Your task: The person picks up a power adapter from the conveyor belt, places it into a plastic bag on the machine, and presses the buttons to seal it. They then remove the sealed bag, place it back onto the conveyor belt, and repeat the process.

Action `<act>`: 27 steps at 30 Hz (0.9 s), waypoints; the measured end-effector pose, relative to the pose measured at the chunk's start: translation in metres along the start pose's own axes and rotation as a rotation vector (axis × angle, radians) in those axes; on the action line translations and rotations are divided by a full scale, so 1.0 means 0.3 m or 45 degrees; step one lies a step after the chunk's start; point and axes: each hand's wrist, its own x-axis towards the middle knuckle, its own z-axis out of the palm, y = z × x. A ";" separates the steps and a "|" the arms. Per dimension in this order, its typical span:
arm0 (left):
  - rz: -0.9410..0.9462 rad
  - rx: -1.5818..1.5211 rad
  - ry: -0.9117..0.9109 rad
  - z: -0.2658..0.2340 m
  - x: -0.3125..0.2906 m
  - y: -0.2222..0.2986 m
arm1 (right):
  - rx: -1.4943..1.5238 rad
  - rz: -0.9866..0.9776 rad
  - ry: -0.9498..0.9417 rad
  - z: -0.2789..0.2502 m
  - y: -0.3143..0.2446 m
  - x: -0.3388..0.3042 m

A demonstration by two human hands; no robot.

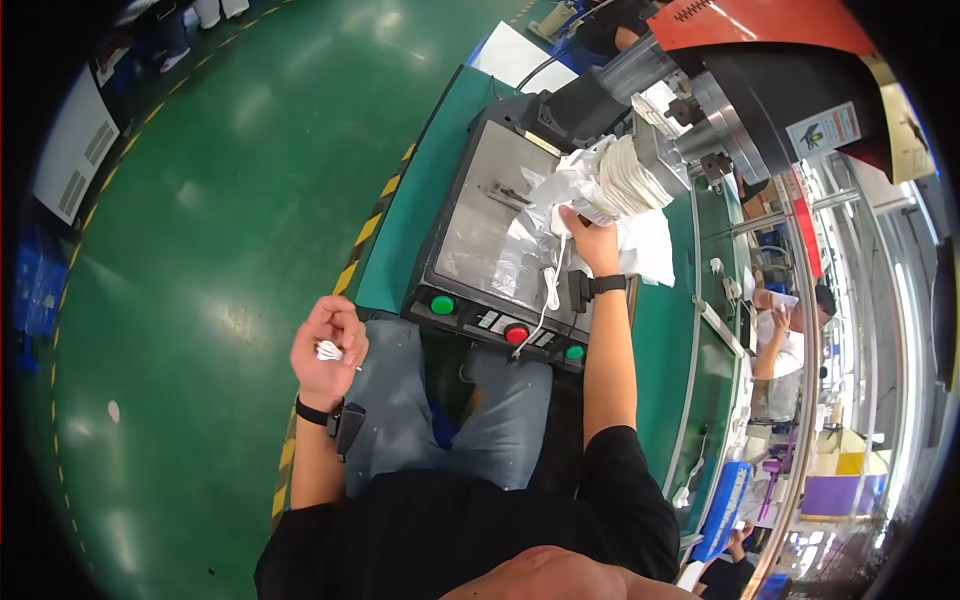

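My left hand [330,355] is raised off the machine's near left corner, its fingers curled around a small white coiled cable [328,350]. Over the machine's metal plate [475,235], my right hand [592,245] grips a small white plastic piece [560,222] between thumb and fingers. From that piece a white cord with a tied bundle [552,288] runs toward the front panel. Clear plastic film [515,255] lies beside the right hand. Just beyond it stands a thick stack of white layered sheets or bags [635,178], partly under the machine's head.
The front panel carries a green button [442,305], a red button [516,334] and another green button [574,352]. A large black and red machine head [790,100] overhangs at upper right. Striped tape [368,228] edges the green table. A co-worker [785,335] sits at the right.
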 end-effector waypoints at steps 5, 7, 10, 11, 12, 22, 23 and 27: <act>-0.126 0.441 0.034 -0.028 0.020 -0.134 | -0.641 0.117 -0.045 0.000 0.092 -0.003; -0.197 0.668 -0.058 -0.012 0.051 -0.175 | -0.641 -0.003 -0.040 -0.008 0.104 -0.012; -0.136 0.786 -0.166 -0.017 0.110 -0.259 | -0.401 0.124 -0.234 -0.090 0.051 -0.020; -0.096 0.852 -0.214 -0.017 0.129 -0.284 | -0.268 0.178 -0.334 -0.104 0.037 -0.017; -0.096 0.859 -0.226 -0.011 0.133 -0.305 | -0.237 -0.001 -0.098 -0.107 0.024 -0.073; -0.080 0.971 -0.167 -0.032 0.158 -0.401 | 0.345 0.435 0.509 0.029 -0.017 -0.914; -0.080 1.009 -0.180 -0.015 0.160 -0.422 | 0.176 0.268 0.448 0.011 -0.020 -0.889; 0.051 1.229 0.000 -0.001 0.151 -0.414 | -0.327 0.080 -0.246 -0.055 -0.236 -0.711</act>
